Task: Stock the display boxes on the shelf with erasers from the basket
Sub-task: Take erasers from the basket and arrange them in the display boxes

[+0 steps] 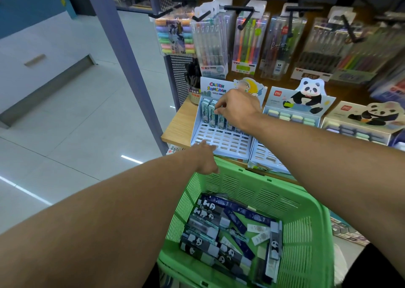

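Green slotted plastic forms the large square basket (247, 191) at the bottom of the view, and on its floor lie many long erasers in dark blue, black and pale sleeves (228, 235), some with a panda print. Just behind the basket stands the light wooden shelf (175, 125), and on it three cardboard display boxes side by side. The left one, a pale blue display box with a slotted tray and a cartoon header card (221, 138), has a few upright erasers in teal sleeves (211, 116) in its back rows only. The right hand (237, 109) reaches into this box and its curled fingertips pinch the top of one upright eraser. The left hand (205, 156) grips the far left corner of the basket rim, fingers curled over it.
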